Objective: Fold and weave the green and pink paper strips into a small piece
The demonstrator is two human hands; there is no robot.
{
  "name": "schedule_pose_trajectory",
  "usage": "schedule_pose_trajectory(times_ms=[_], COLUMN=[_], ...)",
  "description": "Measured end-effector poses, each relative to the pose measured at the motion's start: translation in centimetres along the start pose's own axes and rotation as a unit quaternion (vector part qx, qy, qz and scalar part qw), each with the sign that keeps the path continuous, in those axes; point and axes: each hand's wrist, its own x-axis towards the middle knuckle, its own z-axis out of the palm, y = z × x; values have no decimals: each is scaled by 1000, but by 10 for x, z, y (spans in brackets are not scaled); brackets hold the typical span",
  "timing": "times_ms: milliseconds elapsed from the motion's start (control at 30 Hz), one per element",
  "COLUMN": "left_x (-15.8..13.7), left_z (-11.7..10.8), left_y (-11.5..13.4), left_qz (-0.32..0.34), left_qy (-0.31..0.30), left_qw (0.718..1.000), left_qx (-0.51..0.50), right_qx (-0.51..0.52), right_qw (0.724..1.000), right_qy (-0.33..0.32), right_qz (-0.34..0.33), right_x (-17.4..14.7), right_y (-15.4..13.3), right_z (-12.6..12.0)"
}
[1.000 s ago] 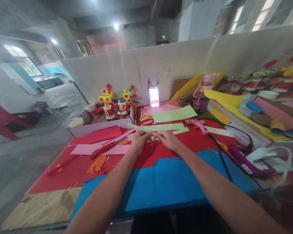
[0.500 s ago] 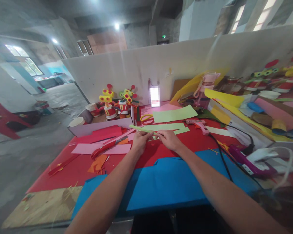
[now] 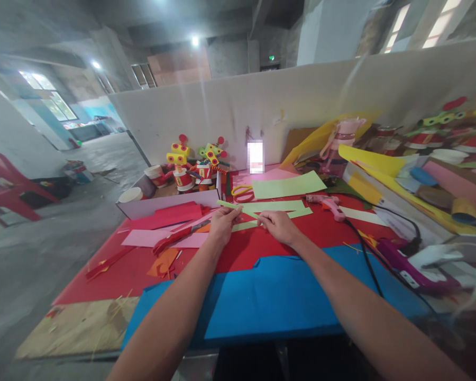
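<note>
A narrow light green paper strip (image 3: 249,212) stretches between my two hands above the red sheet. My left hand (image 3: 223,222) pinches it between thumb and fingers, and one end sticks out past that hand to the upper left. My right hand (image 3: 278,226) has its fingers closed at the strip's other end, a little apart from the left. Just beyond the hands lie cut light green paper pieces (image 3: 297,206). Left of my left hand, a red-handled utility knife (image 3: 172,239) rests on a pink paper strip (image 3: 138,238).
Blue sheet (image 3: 262,301) covers the table's near edge. At right are a pink glue gun (image 3: 328,204) with a black cord and a purple power strip (image 3: 408,267). Yellow-handled scissors (image 3: 241,193), paper-cup figures (image 3: 182,177) and a pink bottle (image 3: 339,140) stand or lie behind.
My hands have moved slightly apart, so more of the green strip shows between them. The whole view has shifted a little.
</note>
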Motion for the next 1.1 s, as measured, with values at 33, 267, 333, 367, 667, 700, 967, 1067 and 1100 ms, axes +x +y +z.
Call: schedule_pose_trajectory(times_ms=[33,267,333,367,667,700,967,1067,1100], left_x=[1,5,6,7,4,3,2,4,5], left_z=[-1,-13,-17,-18,-18,-18,-18,-19,-20], left_y=[1,11,14,16,25,26,25,24,25], left_qz=[2,23,28,31,58,58,57,61,68], left_qy=[4,19,27,32,12,6,1,5,11], left_qw=[1000,999,999,998,995,995,998,998,997], left_qx=[-3,-27,-37,-42,-77,-77,-28,-16,-24], right_qx=[11,115,144,157,175,174,64,-57,-93], right_qw=[1000,989,984,982,979,978,996,998,993], right_qy=[-5,-51,-61,-65,-94,-98,-61,10,67], right_qz=[7,77,85,85,53,54,25,-9,-28], right_x=[0,1,1,2,1,1,4,3,3], right_y=[0,6,8,9,5,5,15,17,15], right_z=[0,2,2,2,-15,-17,-25,-26,-26])
